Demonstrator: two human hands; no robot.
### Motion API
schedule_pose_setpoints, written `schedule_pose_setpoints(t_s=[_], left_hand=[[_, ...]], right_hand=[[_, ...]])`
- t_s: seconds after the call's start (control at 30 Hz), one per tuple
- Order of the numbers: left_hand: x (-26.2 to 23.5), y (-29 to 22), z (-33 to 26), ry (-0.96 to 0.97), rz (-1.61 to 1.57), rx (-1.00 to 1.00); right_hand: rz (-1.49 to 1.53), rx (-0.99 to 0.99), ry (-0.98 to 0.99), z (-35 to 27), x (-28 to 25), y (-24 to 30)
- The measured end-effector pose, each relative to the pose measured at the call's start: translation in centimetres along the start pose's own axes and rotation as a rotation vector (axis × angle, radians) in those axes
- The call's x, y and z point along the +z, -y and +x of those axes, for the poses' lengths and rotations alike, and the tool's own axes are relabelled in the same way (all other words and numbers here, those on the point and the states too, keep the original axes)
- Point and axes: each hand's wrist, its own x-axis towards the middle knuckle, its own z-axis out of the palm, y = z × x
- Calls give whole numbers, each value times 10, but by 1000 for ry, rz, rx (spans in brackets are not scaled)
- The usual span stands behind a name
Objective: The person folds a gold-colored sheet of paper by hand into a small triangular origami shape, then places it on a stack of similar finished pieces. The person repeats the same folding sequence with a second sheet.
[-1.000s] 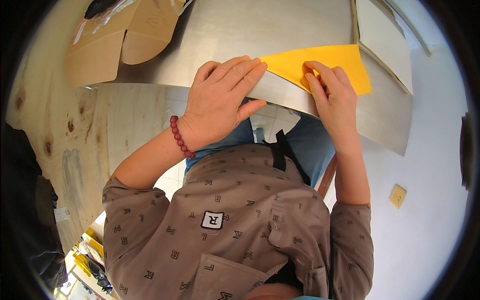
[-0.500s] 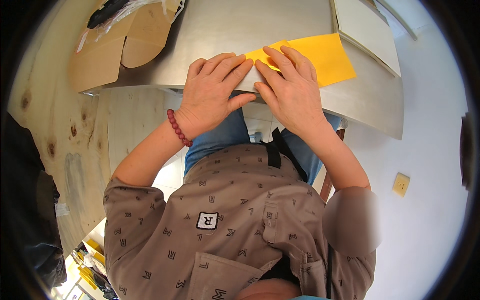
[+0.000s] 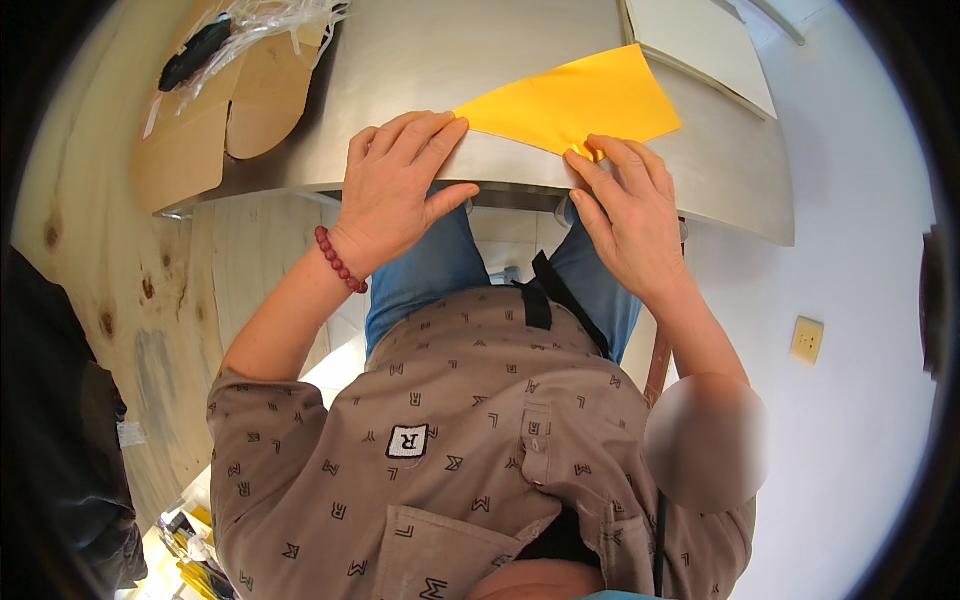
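Observation:
A thin, smooth yellow sheet (image 3: 575, 95), perhaps cloth, lies on a metal table near its front edge, narrowing to a corner on the left. On that corner rest the fingertips of my left hand (image 3: 400, 170), the hand flat and its thumb spread away. At the sheet's near edge, the fingers of my right hand (image 3: 635, 205) press down, bent but apart, with the thumb off the sheet. A small shiny pucker shows in the sheet beside those fingertips. My left wrist wears a dark red bead bracelet.
The metal tabletop (image 3: 420, 60) has a curved-looking front edge close to my legs. On its left stands an open cardboard box (image 3: 190, 150) with clear plastic and a black item (image 3: 195, 52). A white board (image 3: 705, 50) lies at the far right, near the wall with an outlet (image 3: 806, 340).
My hands have moved apart: the right slid right and nearer along the sheet's edge, the left shifted slightly left. More of the yellow sheet shows between them, and the view has shifted a little.

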Motion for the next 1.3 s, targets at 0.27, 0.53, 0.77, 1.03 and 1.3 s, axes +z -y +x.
schedule_pose_setpoints(t_s=[0.27,0.53,0.77,1.03,1.3], left_hand=[[-6,-4,-8,-27,-66,26],[-1,-10,-11,-126,-213,183],[12,-39,8,-108,-284,247],[22,-40,17,-211,-261,226],[30,-34,20,-265,-278,229]], right_hand=[[122,-29,-47,-1,-2,-6],[-76,-245,-14,31,-9,-53],[-60,-172,-2,76,-3,-74],[306,44,307,77,1,-32],[259,222,472,109,-5,-51]])
